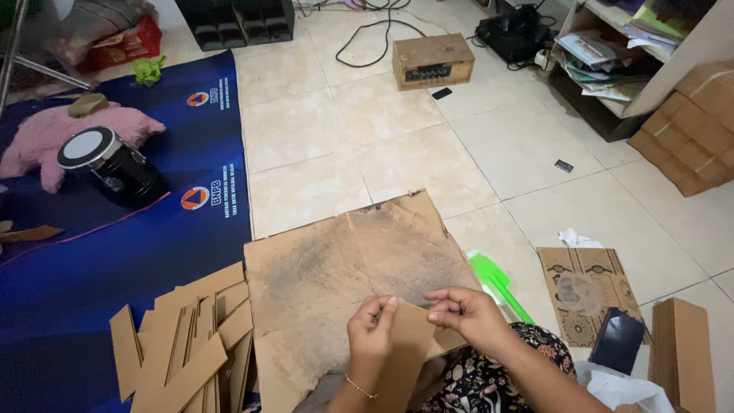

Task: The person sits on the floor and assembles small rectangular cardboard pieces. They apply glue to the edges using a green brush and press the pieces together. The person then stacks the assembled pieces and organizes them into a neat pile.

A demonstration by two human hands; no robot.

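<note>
Item: cardboard strip, upright over my lap, above the stained cardboard sheet on the floor. My left hand pinches its left top corner; my right hand pinches the right. Pile of cut strips lies left. I judge an even, level two-corner grip keeps it straight.

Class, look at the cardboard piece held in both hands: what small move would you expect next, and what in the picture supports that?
Probably folding or pressing the cardboard piece along its top edge. The left hand and right hand both pinch that edge with their fingertips, above the worn cardboard sheet, while a pile of cut strips lies to the left.
</note>
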